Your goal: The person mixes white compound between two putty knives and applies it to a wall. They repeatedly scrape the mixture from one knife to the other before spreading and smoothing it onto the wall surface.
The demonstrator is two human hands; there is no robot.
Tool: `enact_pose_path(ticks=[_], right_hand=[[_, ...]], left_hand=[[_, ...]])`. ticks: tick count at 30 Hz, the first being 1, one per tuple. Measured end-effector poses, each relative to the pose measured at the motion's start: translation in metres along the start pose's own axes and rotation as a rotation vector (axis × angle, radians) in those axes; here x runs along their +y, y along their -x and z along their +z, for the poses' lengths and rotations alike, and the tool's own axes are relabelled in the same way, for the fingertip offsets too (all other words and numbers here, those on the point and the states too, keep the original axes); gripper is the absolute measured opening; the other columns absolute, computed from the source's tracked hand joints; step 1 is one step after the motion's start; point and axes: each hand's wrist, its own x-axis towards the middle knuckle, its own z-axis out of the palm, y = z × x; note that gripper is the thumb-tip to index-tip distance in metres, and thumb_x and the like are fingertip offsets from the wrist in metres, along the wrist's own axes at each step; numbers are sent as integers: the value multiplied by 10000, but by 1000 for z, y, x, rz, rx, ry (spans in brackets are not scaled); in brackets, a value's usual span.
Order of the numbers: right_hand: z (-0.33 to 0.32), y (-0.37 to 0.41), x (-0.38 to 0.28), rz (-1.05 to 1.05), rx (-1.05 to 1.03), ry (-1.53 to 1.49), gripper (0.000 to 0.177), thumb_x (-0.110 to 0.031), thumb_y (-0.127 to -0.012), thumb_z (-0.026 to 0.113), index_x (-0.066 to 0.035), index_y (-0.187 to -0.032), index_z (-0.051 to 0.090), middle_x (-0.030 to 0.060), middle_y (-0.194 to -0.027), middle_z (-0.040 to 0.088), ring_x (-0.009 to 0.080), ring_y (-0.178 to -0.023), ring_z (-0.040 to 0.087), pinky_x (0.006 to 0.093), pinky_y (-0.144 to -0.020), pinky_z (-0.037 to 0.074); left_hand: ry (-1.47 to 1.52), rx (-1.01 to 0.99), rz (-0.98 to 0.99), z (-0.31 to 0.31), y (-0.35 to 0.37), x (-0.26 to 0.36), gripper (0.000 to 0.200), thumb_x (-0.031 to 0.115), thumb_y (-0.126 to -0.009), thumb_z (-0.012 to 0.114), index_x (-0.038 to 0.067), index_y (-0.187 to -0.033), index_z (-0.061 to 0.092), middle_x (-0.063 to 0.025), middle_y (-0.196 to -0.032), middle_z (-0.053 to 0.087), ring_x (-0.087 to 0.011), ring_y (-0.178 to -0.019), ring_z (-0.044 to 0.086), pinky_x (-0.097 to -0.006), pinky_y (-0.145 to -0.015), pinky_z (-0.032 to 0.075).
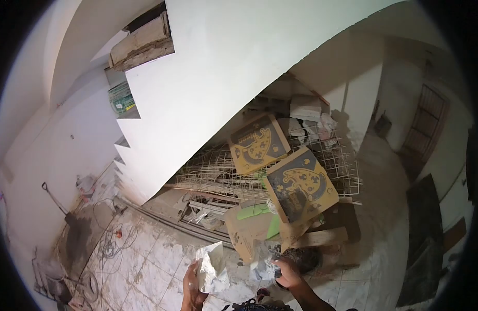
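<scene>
Item one: a crumpled white packet, thin-skinned and creased, upright at the person's front, above the tiled floor. Left hand: closed on its outer edge, thumb toward the top.

Item two: a filmy, see-through wrapping, beside the packet and apart from it. Right hand: thumb and fingers pinched on its near side. Contents, if any: cannot tell from where I stand.

Step in hand, by my judgement: a handling stage, one light piece to each hand, the two held up side by side. What a next move calls for, as I judge it: a light pinch, since both pieces look limp and apt to fold, and clearance from the clutter just beyond.

Next outward: flattened cardboard with green strips on it; a wooden board to the right of these.

Further: two printed boxes, tilted, lying over wire mesh; long pipes along the floor to their left.

Outermost: a white wall with a stepped edge; loose cable on the tiles; a shovel, handle up, near the far left wall.
</scene>
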Motion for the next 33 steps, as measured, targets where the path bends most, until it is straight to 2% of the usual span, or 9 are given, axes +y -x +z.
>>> enact_pose_path(ticks=[5,10,12,15,17,19,20,23,33], right_hand=[[-2,-67,-97,921,119,-874,277,-167,-933,647,-4,-1158,656,90,-1002,694,185,-917,657,343,-831,524],[-72,-149,-144,265,370,-30,319,-160,-1022,514,10,-1285,572,84,-1043,684,124,-931,613,321,-820,505],[-124,-198,-163,-56,582,384,295,-95,-1010,466,35,-1265,539,231,-1093,611,380,-1015,627,420,-892,491],[-202,-270,-194,-314,856,900,387,-19,-917,516,48,-1298,531,215,-1159,555,391,-1024,583,455,-874,499],[-244,-305,-206,-434,921,1198,425,1,-876,550,40,-1299,543,194,-1132,563,372,-1017,582,460,-891,497],[-273,-330,-204,-480,988,1382,439,-7,-862,576,26,-1299,554,184,-1134,568,357,-1008,581,460,-888,493],[-284,-340,-203,-507,1018,1470,446,-11,-855,588,18,-1299,559,179,-1134,570,349,-1003,581,460,-887,492],[-300,-357,-199,-439,1054,1589,457,-37,-847,611,9,-1300,564,172,-1141,574,339,-987,585,458,-861,490],[-261,-368,-174,-369,846,1657,502,-71,-844,613,5,-1334,537,181,-1246,548,332,-1139,531,478,-949,430]], left_hand=[[-58,24,62,-80,-10,12,439,265,-998,488,18,-1359,525,-115,-1197,643,-242,-999,660,-365,-855,557],[-411,147,126,-119,8,41,401,250,-1043,471,3,-1349,550,-83,-1111,625,-179,-901,626,-278,-707,556],[-639,197,283,-145,1,34,415,243,-1036,468,-14,-1354,542,-107,-1152,620,-185,-953,623,-287,-719,556],[-594,205,151,-135,22,48,449,268,-1029,477,-24,-1366,527,-135,-1204,606,-208,-1017,609,-308,-806,547],[-933,118,401,-147,25,44,463,280,-1024,484,-30,-1366,519,-148,-1211,606,-218,-1052,602,-319,-861,529],[-1260,32,671,-158,27,40,477,291,-1020,491,-36,-1366,510,-161,-1218,606,-229,-1087,594,-329,-916,511],[-805,156,283,-142,33,40,498,304,-1020,497,-43,-1378,490,-182,-1246,601,-246,-1120,591,-322,-910,513],[-376,304,31,-139,30,37,482,286,-1025,492,1,-1413,474,-167,-1299,582,-245,-1118,596,-298,-886,513],[-603,317,87,-124,33,33,577,523,-955,494,228,-1450,490,-24,-1500,420,-255,-1382,363,-563,-915,428]])
